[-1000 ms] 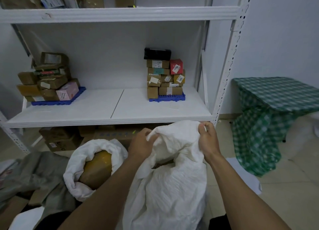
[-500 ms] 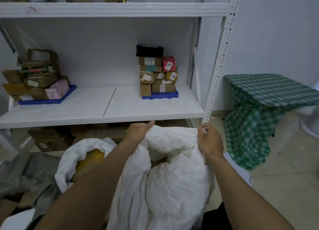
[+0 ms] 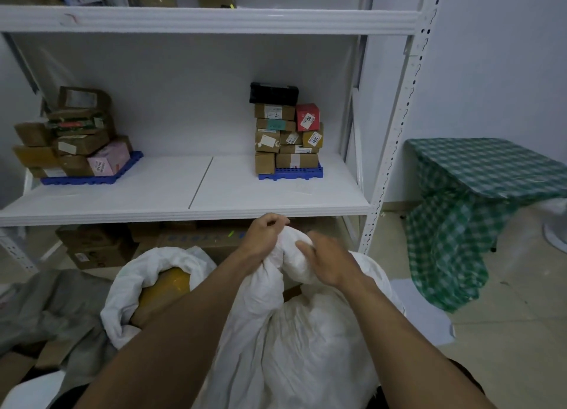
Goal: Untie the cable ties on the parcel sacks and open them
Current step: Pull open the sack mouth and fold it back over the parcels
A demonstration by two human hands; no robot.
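**Both hands at the mouth of the near white sack**

Head view: a white parcel sack (image 3: pixel 294 341) stands near the camera, in front of a white shelf unit (image 3: pixel 196 190). Its gathered top rises between the two hands. The left hand (image 3: pixel 264 240) grips a bunch of the fabric on the left of the mouth, fingers curled round it and knuckles up. The right hand (image 3: pixel 328 263) lies on the bundled fabric just right of it; it is blurred, the fingers seem loosely spread over the cloth, and I cannot tell whether they pinch it. No cable tie can be made out under the fingers.

To the left, a second white sack (image 3: pixel 147 273) lies open, touching the first, with a yellow parcel (image 3: pixel 165 289) showing in its mouth.

On the shelf, far right, stacked cartons (image 3: pixel 285 138) sit on a blue pallet (image 3: pixel 291 173). A red box (image 3: pixel 307 117) carries a tag reading "00", a brown one a tag reading "3001", and a top carton has a handwritten "2". Other labels are too small to read. Far left stands another carton pile (image 3: pixel 70 138). A green checked cloth (image 3: pixel 478 194) covers a table at the right.
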